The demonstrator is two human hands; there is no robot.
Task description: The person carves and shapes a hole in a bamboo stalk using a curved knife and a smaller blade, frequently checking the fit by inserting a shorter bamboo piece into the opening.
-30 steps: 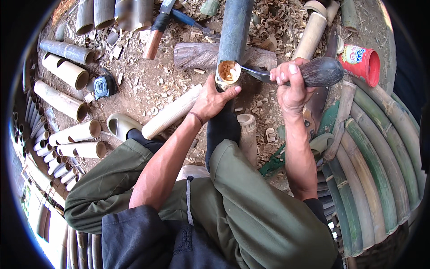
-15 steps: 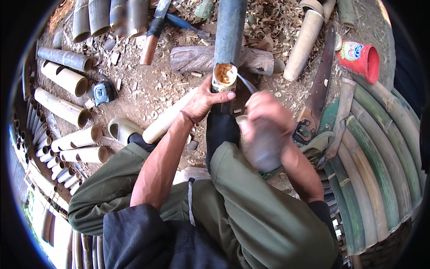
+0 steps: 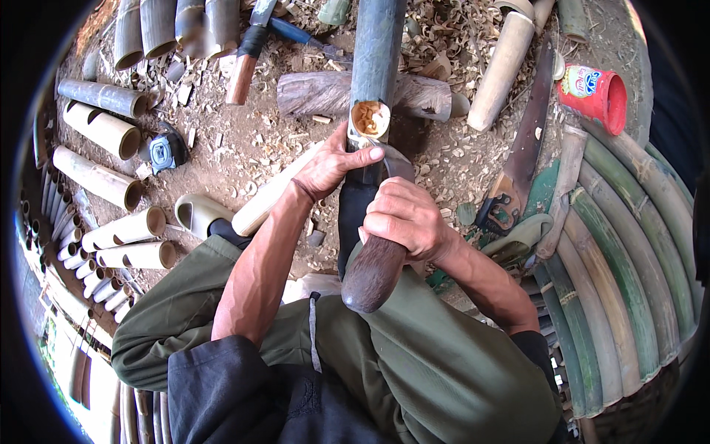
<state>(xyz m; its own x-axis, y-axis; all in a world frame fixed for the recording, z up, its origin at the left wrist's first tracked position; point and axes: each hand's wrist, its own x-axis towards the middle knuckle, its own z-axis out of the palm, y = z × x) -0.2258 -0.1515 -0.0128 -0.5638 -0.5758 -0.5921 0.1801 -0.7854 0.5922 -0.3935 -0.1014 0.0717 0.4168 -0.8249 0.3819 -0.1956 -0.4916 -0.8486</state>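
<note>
A grey bamboo tube (image 3: 376, 52) lies across a rough log (image 3: 314, 94) on the ground, its slanted open end facing the person and holding pale shavings (image 3: 367, 118). The left hand (image 3: 325, 170) grasps the tube at this near end, its thumb (image 3: 362, 158) laid across just below the opening; the other fingers are partly hidden behind the bamboo.

The right hand (image 3: 407, 218) has its fingers clenched around the dark wooden handle (image 3: 375, 275) of a knife, the butt pointing back toward the person's lap. The curved blade (image 3: 399, 164) sits just beside the left thumb — whether it touches the tube, I cannot tell.

Left of the tube, a pale bamboo length (image 3: 272, 196) slants past the left forearm. Farther left, a blue tape measure (image 3: 166, 150) lies near several notched bamboo pieces (image 3: 101, 127). To the right are a saw (image 3: 529, 126), a red container (image 3: 615, 103) tipped on its side, and green and tan bamboo poles (image 3: 617, 222) lying side by side.
</note>
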